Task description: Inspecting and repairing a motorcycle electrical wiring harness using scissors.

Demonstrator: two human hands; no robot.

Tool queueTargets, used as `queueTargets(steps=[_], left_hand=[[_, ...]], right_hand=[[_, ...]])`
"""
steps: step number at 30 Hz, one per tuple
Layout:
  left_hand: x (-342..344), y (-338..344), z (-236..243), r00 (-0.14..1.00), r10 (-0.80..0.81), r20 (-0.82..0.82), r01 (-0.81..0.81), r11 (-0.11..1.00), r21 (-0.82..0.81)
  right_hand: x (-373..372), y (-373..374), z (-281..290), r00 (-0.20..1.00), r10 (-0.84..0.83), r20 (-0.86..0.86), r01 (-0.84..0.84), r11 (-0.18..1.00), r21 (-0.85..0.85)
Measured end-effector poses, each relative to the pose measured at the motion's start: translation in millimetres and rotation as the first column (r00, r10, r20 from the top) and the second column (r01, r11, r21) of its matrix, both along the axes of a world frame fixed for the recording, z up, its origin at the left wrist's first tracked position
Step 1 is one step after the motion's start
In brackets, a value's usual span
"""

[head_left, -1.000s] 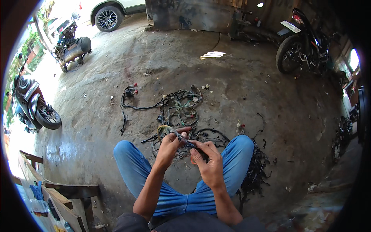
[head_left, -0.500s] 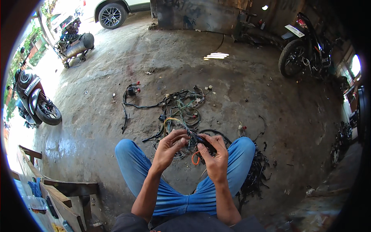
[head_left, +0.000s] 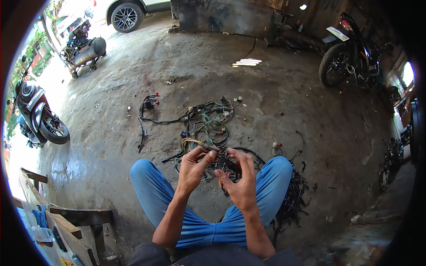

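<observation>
A wiring harness (head_left: 231, 166), a dark bundle with many thin wires, is held up between my knees. My left hand (head_left: 195, 167) is closed, thumb and fingers pinching the wires, and a yellow-orange strand (head_left: 191, 140) arches out beyond it. Around the dark part of the bundle curl the fingers of my right hand (head_left: 242, 184), its thumb standing apart from the fingertips. A bit of orange wire (head_left: 220, 181) shows by that thumb. More of the tangle (head_left: 213, 119), with green and black wires and pale connectors, spreads over the floor ahead; my hands partly hide where it joins.
Black scraps (head_left: 295, 199) lie beside my right knee, and a small connector (head_left: 277, 145) beyond it. A wooden bench (head_left: 80, 216) stands at left. Farther off are a scooter (head_left: 46, 117), an air compressor (head_left: 88, 52), a car wheel (head_left: 126, 18) and a motorcycle (head_left: 350, 60).
My right thumb has lifted away from the fingers and moved left. The orange loop, plainly visible before, is now mostly hidden. My left hand has shifted slightly right, still pinching the wires.
</observation>
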State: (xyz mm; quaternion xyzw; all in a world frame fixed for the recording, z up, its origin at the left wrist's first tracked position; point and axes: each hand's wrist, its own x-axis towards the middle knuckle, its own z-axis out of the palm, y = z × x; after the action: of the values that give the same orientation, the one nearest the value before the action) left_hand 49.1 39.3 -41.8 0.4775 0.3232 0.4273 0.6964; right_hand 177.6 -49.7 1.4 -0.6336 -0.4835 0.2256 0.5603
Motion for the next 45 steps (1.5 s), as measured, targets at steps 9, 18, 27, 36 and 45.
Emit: queueTargets(steps=[9, 18, 27, 36, 45], left_hand=[[-7, -8, 13, 0.990, -0.095, -0.106, 0.108, 0.987, 0.115], [2, -11, -5, 0.996, 0.073, -0.046, -0.052, 0.930, 0.364], [29, -3, -28, 0.971, 0.029, 0.236, -0.094, 0.958, 0.272], [40, 4, -14, 0.845, -0.199, 0.496, 0.320, 0.932, -0.171], [64, -3, -56, 0.968, -0.147, -0.203, 0.093, 0.963, -0.253]], right_hand=[[4, 4, -13, 0.998, -0.019, -0.059, 0.019, 1.000, -0.001], [-1, 4, -7, 0.607, 0.087, -0.790, -0.179, 0.983, -0.030], [3, 5, 3, 0.225, 0.125, -0.966, -0.369, 0.929, 0.035], [-4, 1, -3, 0.487, 0.065, -0.871, -0.168, 0.986, -0.021], [-27, -9, 4, 0.967, 0.101, -0.232, -0.099, 0.995, 0.021]])
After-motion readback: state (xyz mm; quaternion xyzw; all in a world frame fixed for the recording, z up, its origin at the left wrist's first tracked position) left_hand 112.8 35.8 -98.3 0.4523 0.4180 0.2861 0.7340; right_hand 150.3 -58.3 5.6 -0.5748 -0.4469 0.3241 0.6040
